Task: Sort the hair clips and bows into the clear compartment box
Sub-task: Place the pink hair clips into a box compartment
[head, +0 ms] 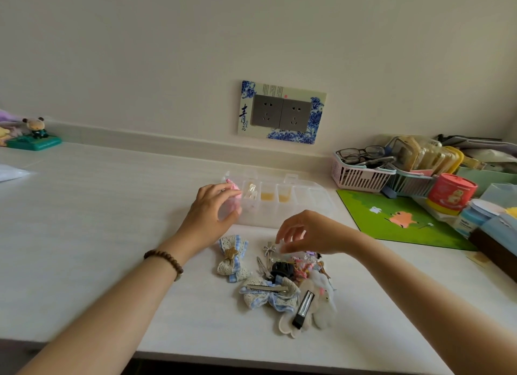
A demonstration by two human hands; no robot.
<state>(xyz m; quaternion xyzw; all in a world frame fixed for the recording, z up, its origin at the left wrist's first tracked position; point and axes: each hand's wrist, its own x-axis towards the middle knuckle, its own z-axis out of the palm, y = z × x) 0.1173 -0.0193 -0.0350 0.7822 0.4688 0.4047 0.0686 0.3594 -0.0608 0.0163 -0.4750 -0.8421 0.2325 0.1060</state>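
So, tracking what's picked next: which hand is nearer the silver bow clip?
Right. Right hand hovers beside the silver bow clip; left hand is farther back, at the left end of the clear box.

On white desk (112,220): pink bow (233,189), clear box (282,209) w/ amber-tinted cells; cream-lace bows (232,258) w/ blue gingham trim; black claw clip (282,269); green cartoon mat (391,220); pink basket (361,177); blue-&-white floral socket surround (316,114).

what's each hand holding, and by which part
Left hand grips the box by its left end. Right hand hovers over the pile; its fingertips are blurred, so a hold cannot be told.
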